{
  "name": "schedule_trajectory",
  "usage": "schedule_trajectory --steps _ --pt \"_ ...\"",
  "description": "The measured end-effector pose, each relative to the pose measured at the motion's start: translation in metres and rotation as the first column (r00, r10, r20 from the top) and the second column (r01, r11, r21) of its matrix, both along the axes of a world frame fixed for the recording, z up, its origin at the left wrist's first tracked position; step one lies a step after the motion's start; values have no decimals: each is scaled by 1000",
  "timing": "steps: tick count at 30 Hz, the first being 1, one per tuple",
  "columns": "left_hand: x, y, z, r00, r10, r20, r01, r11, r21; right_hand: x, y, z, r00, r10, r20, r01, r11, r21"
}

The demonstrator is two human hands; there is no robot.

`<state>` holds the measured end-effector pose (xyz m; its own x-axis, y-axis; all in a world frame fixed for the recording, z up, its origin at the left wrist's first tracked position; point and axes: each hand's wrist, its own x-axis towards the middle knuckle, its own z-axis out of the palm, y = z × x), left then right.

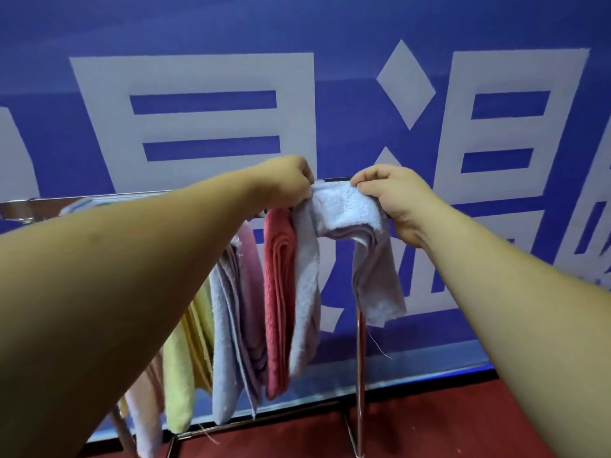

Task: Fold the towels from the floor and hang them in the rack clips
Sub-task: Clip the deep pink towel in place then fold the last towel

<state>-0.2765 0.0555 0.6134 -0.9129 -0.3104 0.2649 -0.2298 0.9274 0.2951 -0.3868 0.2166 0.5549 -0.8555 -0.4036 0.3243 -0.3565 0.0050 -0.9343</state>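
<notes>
Pale blue towel (347,206): folded, held at the rack rail (332,178), centre of view, ends hanging down. Left hand (287,183) pinching its top edge at 9 o'clock. Right hand (393,200) gripping it at 3 o'clock, fingers curled. Red towel (279,292) touching at 7 o'clock. Blue wall (198,28): large white characters, cropped, unreadable. Red floor (429,424) at 5 o'clock.

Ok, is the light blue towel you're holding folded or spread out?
Folded: the light blue towel shows stacked layers along its lower edge and hangs as a narrow band, held by the left hand and right hand.
</notes>
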Motion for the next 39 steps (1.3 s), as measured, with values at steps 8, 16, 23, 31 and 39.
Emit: schedule_trajectory --steps 8,16,23,31,39 --pt "-28 -22 -28 996 85 -41 -87 995 -50 -14 -20 -32 990 -3 139 3 1000 1" --pt "-17 -24 -37 983 28 -181 -73 966 -247 -2 -25 -40 978 -23 208 7 997 74" --pt "21 13 -73 986 -79 -150 -14 844 -537 8 -18 -42 972 11 233 -40 992 119" --pt "3 17 -71 978 -55 -200 -64 839 -540 5 -14 -42 980 4 198 -34 989 145" --pt "-1 9 -70 983 -107 -149 8 837 -547 -1 -17 -71 978 -15 207 -17 988 153"
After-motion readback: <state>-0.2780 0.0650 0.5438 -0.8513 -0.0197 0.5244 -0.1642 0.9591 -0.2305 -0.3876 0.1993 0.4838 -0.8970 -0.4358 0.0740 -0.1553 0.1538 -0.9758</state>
